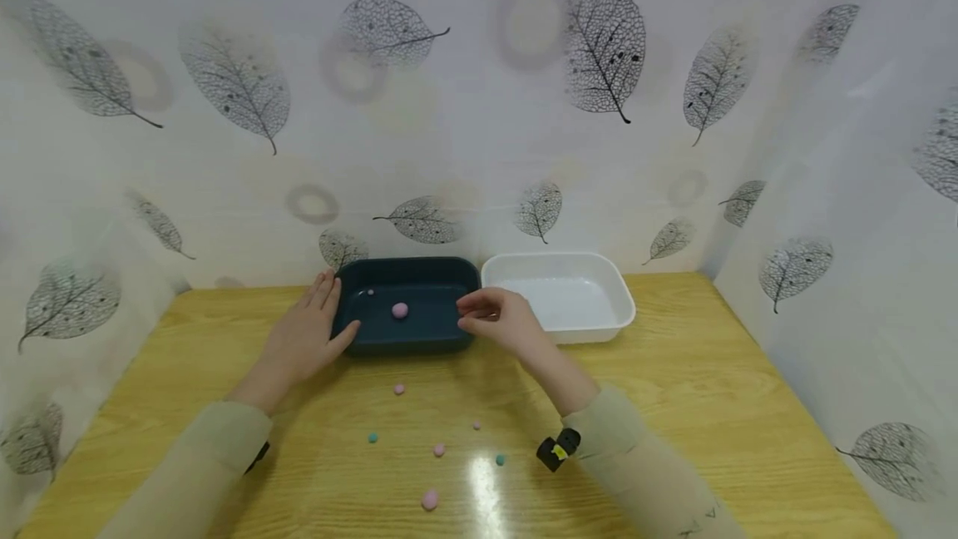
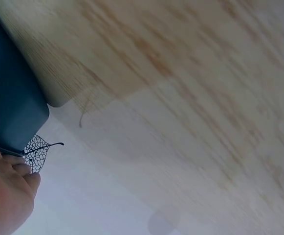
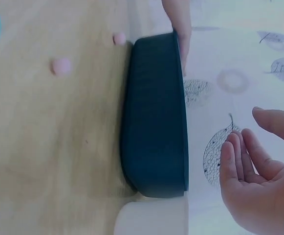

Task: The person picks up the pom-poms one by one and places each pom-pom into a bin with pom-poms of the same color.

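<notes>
A dark blue-green tray point(image 1: 427, 342) holds a larger pink ball point(image 1: 400, 310) and a tiny pink ball point(image 1: 370, 292). My left hand point(image 1: 305, 338) rests along the tray's left end, fingers straight at the rim and thumb over the front edge. Above the tray's right end hovers my right hand point(image 1: 509, 323). In the right wrist view, that hand point(image 3: 264, 181) has gently bent fingers with the thumb apart, and nothing shows between them. In the left wrist view, the fingertips meet the tray's corner point(image 2: 19, 117).
A white tray point(image 1: 572, 335) stands directly right of the dark one. On the wooden table point(image 1: 711, 422) in front lie several small pink balls point(image 1: 430, 500) and two teal balls point(image 1: 501, 459). A leaf-patterned curtain point(image 1: 479, 106) rises behind and at both sides.
</notes>
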`<action>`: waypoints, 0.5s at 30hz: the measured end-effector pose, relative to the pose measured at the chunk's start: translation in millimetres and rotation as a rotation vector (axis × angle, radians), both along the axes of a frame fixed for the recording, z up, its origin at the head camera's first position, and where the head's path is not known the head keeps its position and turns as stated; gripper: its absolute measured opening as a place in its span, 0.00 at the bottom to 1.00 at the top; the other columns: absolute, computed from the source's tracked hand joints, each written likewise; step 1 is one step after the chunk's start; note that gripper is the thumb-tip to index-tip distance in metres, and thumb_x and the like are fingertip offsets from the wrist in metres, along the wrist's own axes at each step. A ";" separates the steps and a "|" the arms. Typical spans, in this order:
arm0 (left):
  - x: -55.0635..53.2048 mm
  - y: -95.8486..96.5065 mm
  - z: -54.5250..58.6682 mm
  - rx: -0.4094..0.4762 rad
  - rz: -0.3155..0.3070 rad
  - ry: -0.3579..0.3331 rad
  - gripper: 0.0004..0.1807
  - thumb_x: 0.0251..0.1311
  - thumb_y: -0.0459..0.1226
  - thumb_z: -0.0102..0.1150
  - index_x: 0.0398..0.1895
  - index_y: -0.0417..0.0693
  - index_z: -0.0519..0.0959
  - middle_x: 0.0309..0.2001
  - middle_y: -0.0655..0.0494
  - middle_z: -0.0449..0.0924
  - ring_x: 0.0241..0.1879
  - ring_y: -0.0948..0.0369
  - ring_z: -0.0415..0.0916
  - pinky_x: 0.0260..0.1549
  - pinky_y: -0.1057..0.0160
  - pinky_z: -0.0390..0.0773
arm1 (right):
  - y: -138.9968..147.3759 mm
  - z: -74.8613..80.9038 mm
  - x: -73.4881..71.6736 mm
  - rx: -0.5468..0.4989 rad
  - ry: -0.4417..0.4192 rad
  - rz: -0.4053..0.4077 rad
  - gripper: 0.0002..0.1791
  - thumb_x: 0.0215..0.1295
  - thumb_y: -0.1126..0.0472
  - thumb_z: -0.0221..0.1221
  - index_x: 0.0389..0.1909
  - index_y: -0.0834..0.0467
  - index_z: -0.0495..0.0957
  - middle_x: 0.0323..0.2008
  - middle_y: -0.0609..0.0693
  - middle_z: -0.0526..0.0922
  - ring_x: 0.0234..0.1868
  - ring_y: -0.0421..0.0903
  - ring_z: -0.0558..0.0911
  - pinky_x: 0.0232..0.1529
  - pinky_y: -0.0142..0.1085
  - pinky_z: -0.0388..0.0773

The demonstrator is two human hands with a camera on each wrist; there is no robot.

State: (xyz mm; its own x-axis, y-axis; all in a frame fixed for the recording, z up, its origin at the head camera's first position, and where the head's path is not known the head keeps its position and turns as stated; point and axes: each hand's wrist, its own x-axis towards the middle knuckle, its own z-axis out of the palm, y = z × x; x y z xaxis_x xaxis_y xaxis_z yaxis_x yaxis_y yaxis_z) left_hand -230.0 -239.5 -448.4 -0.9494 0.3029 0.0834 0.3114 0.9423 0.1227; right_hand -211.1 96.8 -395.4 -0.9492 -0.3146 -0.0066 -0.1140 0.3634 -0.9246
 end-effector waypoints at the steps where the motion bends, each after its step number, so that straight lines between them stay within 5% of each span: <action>1: 0.3 0.2 0.0 0.002 0.001 -0.002 0.47 0.80 0.54 0.49 0.82 0.25 0.50 0.84 0.28 0.43 0.85 0.35 0.43 0.83 0.38 0.53 | 1.1 -1.2 4.9 -0.001 0.004 0.007 0.18 0.72 0.65 0.66 0.59 0.67 0.83 0.56 0.64 0.87 0.54 0.56 0.87 0.56 0.42 0.87; 9: 2.7 1.4 1.2 0.007 0.008 -0.008 0.47 0.79 0.54 0.49 0.82 0.25 0.51 0.84 0.28 0.43 0.84 0.34 0.44 0.83 0.38 0.53 | 5.7 -15.6 40.4 -0.018 0.000 0.061 0.15 0.72 0.67 0.66 0.56 0.68 0.83 0.53 0.67 0.87 0.50 0.49 0.87 0.51 0.30 0.84; 15: 3.3 3.0 2.5 0.014 0.013 -0.004 0.47 0.79 0.55 0.49 0.82 0.25 0.51 0.84 0.28 0.44 0.84 0.35 0.44 0.83 0.38 0.53 | 11.9 -27.2 53.6 -0.016 0.035 0.097 0.16 0.70 0.68 0.67 0.55 0.72 0.83 0.51 0.67 0.88 0.48 0.49 0.88 0.49 0.28 0.84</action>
